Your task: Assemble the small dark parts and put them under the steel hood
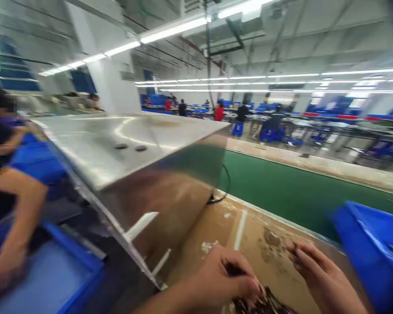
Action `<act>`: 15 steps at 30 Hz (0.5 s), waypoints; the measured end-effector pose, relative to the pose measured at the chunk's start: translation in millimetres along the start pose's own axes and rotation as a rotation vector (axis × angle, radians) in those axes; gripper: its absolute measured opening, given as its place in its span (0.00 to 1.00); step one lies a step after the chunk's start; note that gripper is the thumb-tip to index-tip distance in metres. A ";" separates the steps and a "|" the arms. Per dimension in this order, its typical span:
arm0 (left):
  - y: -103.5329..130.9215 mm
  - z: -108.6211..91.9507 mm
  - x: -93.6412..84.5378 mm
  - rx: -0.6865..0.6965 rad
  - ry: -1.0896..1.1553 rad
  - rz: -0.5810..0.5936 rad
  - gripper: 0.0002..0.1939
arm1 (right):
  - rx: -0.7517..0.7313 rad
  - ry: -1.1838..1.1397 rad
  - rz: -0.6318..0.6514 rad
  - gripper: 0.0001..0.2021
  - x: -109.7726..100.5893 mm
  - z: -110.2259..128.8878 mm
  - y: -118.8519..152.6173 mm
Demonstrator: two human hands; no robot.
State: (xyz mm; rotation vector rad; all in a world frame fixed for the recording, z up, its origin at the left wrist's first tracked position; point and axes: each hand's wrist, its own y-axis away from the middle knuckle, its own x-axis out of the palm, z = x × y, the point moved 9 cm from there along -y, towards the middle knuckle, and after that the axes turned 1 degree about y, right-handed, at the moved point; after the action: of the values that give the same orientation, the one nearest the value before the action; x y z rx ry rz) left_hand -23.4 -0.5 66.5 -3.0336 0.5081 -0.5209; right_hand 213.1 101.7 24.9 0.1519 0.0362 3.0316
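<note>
My left hand [221, 277] is closed, thumb and fingers brought together at the edge of a heap of small dark thin pieces [268, 303] at the bottom of the view. Whatever is in its fingertips is too blurred to name. To the right of the heap, my right hand [325, 277] is raised over the brown work surface [212, 233], its fingertips pinched. Something small and dark may be between them, but motion blur hides its kind. A crumpled clear scrap [208, 246] lies just beyond my left hand.
A large shiny metal housing [170, 174] stands at left centre, with a black cable [229, 183] behind it. Beyond runs a green belt [288, 183]. A blue bin [370, 244] sits at right. At far left a co-worker's arm [22, 213] reaches into a blue crate [81, 255].
</note>
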 end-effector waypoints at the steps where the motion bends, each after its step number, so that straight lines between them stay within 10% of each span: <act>1: -15.7 9.6 4.4 -0.019 0.031 -0.026 0.22 | 0.029 -0.037 0.005 0.22 -9.1 0.5 0.7; 8: -93.2 40.5 -14.1 0.032 0.077 -0.228 0.20 | -0.048 -0.010 -0.014 0.25 -24.7 -4.8 -48.0; 15: -101.3 88.8 -51.3 -0.034 0.185 -0.462 0.23 | -0.176 0.148 -0.082 0.26 -24.4 -33.0 -74.2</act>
State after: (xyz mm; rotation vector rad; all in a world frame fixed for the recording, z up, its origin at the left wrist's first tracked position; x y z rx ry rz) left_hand -8.2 108.9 -26.2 -3.1489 -0.1973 -0.8180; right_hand 241.7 172.3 -12.5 -0.0863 -0.2067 2.9387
